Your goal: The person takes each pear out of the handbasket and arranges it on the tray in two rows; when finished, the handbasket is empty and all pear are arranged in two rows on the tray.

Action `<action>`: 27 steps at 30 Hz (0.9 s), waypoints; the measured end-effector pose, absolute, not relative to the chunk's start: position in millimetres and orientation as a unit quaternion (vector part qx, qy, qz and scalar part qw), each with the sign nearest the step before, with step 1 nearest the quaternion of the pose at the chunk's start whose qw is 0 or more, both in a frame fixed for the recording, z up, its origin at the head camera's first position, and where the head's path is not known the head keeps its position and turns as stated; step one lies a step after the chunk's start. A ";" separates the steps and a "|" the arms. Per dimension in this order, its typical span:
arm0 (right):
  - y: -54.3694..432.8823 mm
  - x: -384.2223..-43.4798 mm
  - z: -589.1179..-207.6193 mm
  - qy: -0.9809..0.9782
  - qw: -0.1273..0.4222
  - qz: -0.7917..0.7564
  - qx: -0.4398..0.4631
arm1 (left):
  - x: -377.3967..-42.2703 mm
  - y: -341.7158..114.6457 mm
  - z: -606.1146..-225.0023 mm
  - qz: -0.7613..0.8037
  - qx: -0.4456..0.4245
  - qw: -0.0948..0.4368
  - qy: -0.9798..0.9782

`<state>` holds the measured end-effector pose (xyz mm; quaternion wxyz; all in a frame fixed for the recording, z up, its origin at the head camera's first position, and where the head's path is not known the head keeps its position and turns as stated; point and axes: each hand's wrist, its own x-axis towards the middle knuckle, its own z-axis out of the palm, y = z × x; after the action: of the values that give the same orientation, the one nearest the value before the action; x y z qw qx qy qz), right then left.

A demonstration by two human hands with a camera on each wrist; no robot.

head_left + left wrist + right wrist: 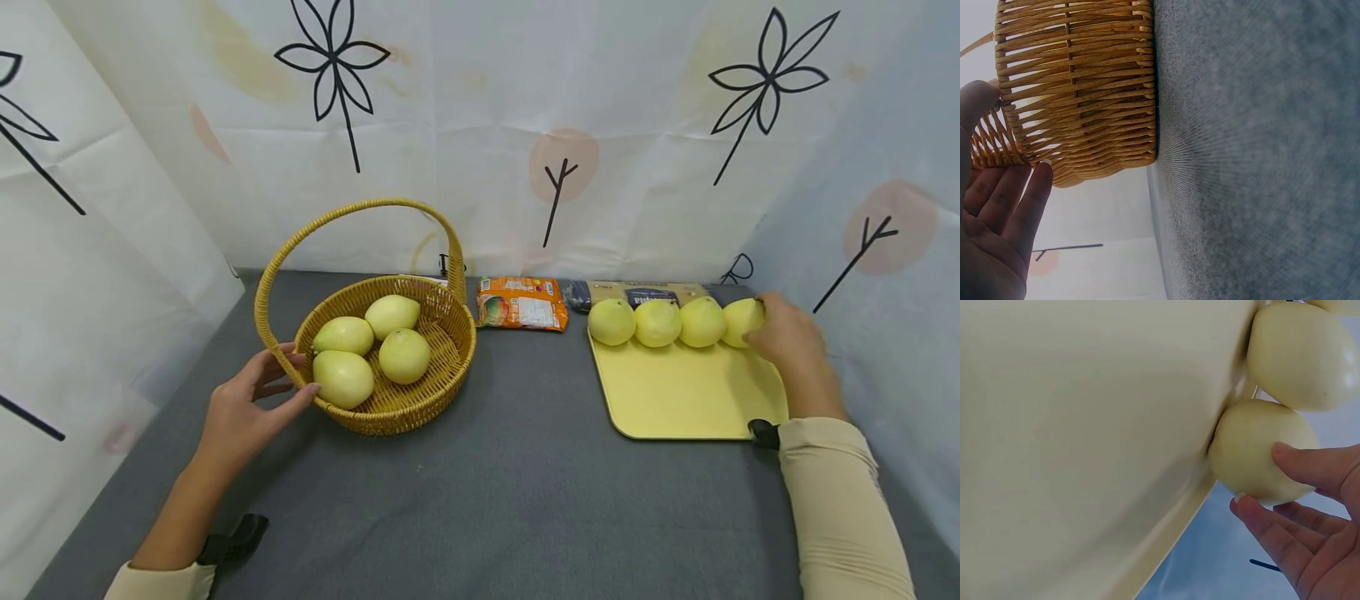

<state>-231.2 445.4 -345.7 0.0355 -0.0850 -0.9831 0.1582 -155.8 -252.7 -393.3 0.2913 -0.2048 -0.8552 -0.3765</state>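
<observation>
My left hand (pixel 251 404) holds a yellow-brown wicker basket (pixel 386 423) at its left rim, by the foot of its tall arched handle. In the left wrist view the thumb and fingers (pixel 1032 206) are on either side of the woven rim. Several pale yellow-green fruits (pixel 405 357), smooth and rounded, lie in the basket. Over at the right, my right hand (pixel 795 346) grips the rightmost pale yellow fruit (pixel 1260 447) of a row along the far edge of a yellow tray (pixel 690 400). Thumb and fingertips are around that fruit, which sits against its neighbour (pixel 1304 356).
An orange snack packet (pixel 522 304) lies behind, between basket and tray. A tan and dark blue package (pixel 637 293) is just beyond the fruit row. Patterned white cloth (pixel 480 167) walls in the back and sides of the grey table surface (pixel 510 492).
</observation>
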 end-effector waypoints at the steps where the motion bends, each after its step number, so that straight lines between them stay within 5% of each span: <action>1: 445.1 -231.5 -345.8 -0.983 0.037 0.158 -0.085 | -155.8 -252.7 -393.3 -0.376 -0.205 0.292 -0.855; 17: 450.4 -219.8 -339.3 -0.983 0.038 0.161 -0.081 | -158.5 -251.8 -396.3 -0.376 -0.210 0.286 -0.856; 27: 425.8 -213.3 -317.9 -0.977 0.092 0.176 -0.078 | -157.4 -253.8 -395.7 -0.372 -0.208 0.292 -0.857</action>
<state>-213.3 425.8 -317.9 0.0917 -0.0777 -0.9769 0.1764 -157.4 -253.8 -395.7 0.2916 -0.2075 -0.8565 -0.3718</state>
